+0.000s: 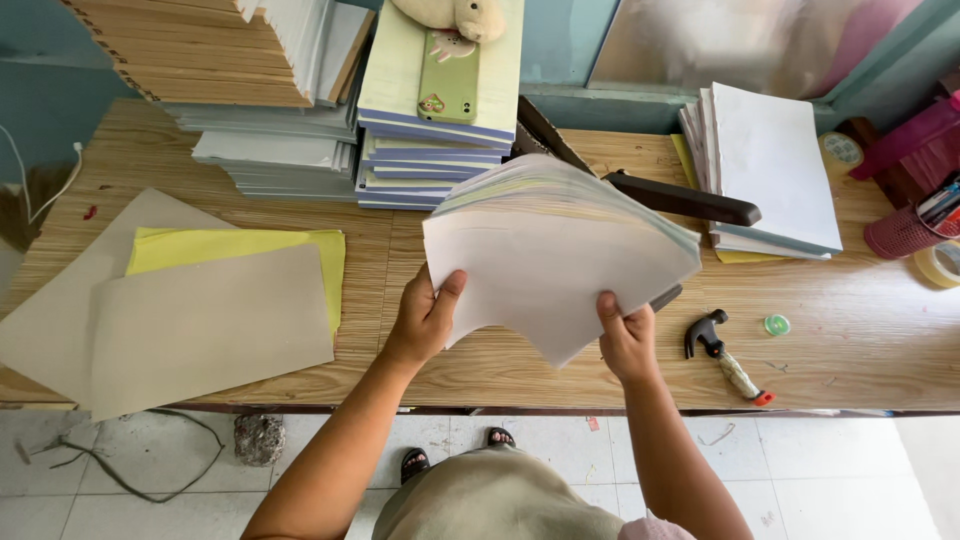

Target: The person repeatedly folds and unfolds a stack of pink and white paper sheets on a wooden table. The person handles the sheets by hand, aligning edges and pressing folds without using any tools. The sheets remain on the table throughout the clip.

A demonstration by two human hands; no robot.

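A wooden worktable [600, 360] stands against a teal wall, crowded with paper goods. Far out to the left of the left hand [425, 322] lie grey cardboard sheets [205, 325] over a yellow sheet [240, 245]; beyond that hand rise stacks of notebooks [430, 150] with a green phone [449, 80] on top. The left hand pinches the lower left corner of a thick sheaf of white paper [555, 250], thumb on top, fingers hidden beneath. The right hand [628, 340] clamps the sheaf's lower edge likewise, thumb over the face. The sheaf is held raised above the table, fanned and tilted. Just right of the right hand lies a small hammer [725, 355]; beyond it, another white paper stack [770, 165]. The step looks like squaring the loose sheets; next would call for a firm two-handed hold.
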